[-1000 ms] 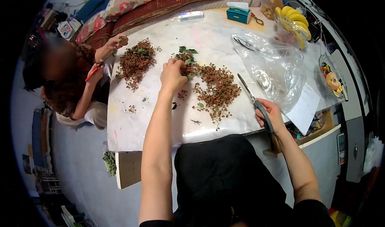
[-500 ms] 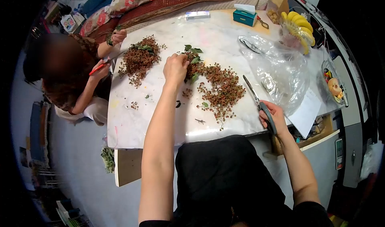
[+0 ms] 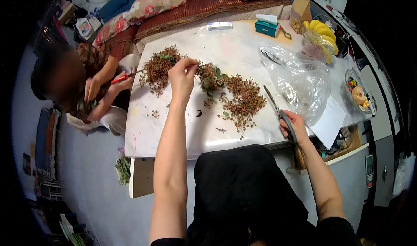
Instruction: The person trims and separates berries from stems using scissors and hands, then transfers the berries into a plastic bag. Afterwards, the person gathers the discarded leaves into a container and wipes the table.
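My left hand (image 3: 183, 77) is raised over the table with thumb and forefinger pinched together. It is between the left pile of reddish-brown berry sprigs (image 3: 158, 71) and a leafy cluster (image 3: 211, 78); what the pinch holds, if anything, is too small to tell. To the right of that cluster spreads another pile of berry sprigs (image 3: 243, 99). Near the table's front right edge, my right hand (image 3: 293, 126) is wrapped round the dark handles of the scissors (image 3: 278, 109), whose blades point away from me toward the right pile.
A co-worker (image 3: 97, 87) with red-handled scissors (image 3: 121, 78) sits at the left. On the table's right are a clear plastic bag (image 3: 299, 78), white paper (image 3: 329, 124), a green tissue box (image 3: 266, 28) and bananas (image 3: 321, 31). An open drawer (image 3: 347, 148) sits below.
My left hand has lifted off the leafy cluster and moved slightly left. The co-worker's raised hand has come down, and the red scissors now point toward the left pile.
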The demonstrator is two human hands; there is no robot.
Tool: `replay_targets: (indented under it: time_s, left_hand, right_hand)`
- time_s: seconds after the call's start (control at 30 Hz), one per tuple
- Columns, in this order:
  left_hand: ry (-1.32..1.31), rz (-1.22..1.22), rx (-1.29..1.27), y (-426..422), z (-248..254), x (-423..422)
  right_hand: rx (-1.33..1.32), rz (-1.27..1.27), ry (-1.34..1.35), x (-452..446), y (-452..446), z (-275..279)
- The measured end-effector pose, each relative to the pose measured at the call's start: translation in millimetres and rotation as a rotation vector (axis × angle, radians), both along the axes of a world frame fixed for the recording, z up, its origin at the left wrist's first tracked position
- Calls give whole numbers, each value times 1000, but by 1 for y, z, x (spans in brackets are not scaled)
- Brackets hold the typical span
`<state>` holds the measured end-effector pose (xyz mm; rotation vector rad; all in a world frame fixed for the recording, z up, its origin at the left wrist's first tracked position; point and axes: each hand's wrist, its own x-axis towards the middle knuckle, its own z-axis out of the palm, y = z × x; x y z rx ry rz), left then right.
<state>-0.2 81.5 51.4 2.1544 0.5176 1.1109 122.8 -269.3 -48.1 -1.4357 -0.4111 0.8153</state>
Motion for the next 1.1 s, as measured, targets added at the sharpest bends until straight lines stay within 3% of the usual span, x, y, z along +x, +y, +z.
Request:
replay_targets:
  time_s: [0.17, 0.23, 0.3, 0.37, 0.5, 0.63, 0.8, 1.1]
  left_hand:
    - [-22, -25, -12, 0, -7, -5]
    - [-181, 95, -62, -13, 3, -8]
    - [-144, 124, -26, -18, -3, -4]
    - [-264, 42, -240, -29, -3, 2]
    - [-280, 18, -386, -69, 5, 9]
    - [-317, 18, -436, -106, 3, 11]
    - [-382, -27, -345, -115, -15, 10]
    - [-331, -48, -154, -116, -12, 6]
  right_hand:
    - [33, -3, 27, 4, 2, -3]
    - [26, 5, 10, -2, -1, -4]
    - [-24, -5, -5, 0, 1, 3]
    - [-12, -8, 19, 0, 1, 3]
    - [46, 7, 55, -2, -1, 8]
    - [167, 40, 86, -30, -6, 52]
    - [348, 301, 115, -58, -8, 78]
    - [263, 233, 109, -65, -2, 89]
